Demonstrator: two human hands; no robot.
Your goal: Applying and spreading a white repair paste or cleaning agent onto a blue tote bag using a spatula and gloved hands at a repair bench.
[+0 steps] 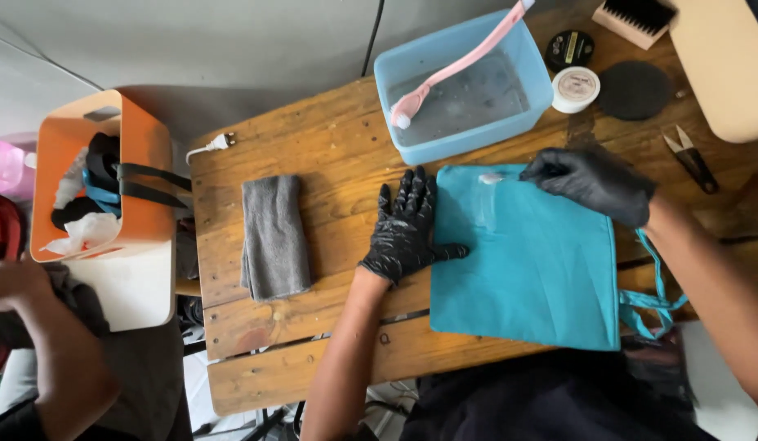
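A teal fabric tote bag (534, 269) lies flat on the wooden table (330, 155), its handles hanging off the near right edge. My left hand (405, 224), in a black glove, is spread flat on the wood and presses against the bag's left edge. My right hand (595, 181), also in a black glove, pinches a small brush whose white tip (492, 177) touches the bag's top edge. What else the brush looks like is hidden by the fingers.
A blue tub (465, 102) of water holds a pink long-handled brush (457, 67). A folded grey cloth (273, 237) lies at left. Round tins (575, 88), a dark pad (635, 90), a bristle brush (636, 18), snips (691, 159). An orange bin (97, 184) and another person's arm (56, 343) at left.
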